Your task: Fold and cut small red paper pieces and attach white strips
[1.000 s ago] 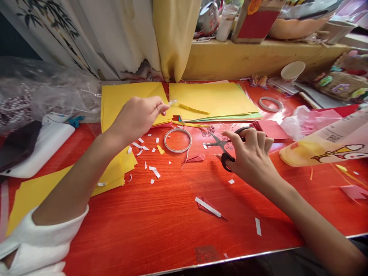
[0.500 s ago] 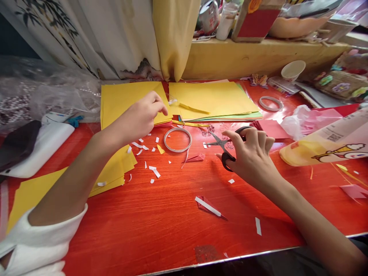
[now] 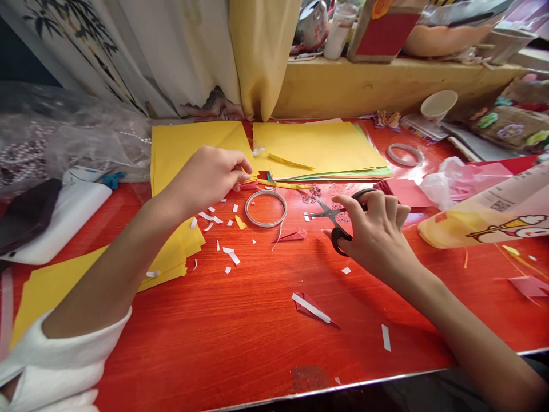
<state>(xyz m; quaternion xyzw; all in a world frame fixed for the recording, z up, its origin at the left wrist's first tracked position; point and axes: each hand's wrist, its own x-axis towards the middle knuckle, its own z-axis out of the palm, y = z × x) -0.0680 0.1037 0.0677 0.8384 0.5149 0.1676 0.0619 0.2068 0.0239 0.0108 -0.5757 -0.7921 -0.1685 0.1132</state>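
Left hand (image 3: 223,169) above yellow paper (image 3: 193,136) near the table's (image 3: 206,337) far edge, fingers curled; any pinched piece can't be made out. White scraps (image 3: 234,257), then tape roll (image 3: 266,224), clutter the middle. Scissors (image 3: 329,214), blades parted, gripped in right hand (image 3: 380,232): likely between snips; cutting would need material between blades. Drink cup (image 3: 493,214) crowds the right.

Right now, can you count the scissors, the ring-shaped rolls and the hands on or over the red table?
Scissors: 1 pair
Ring-shaped rolls: 2
Hands: 2
Total: 5, counting the pair as one
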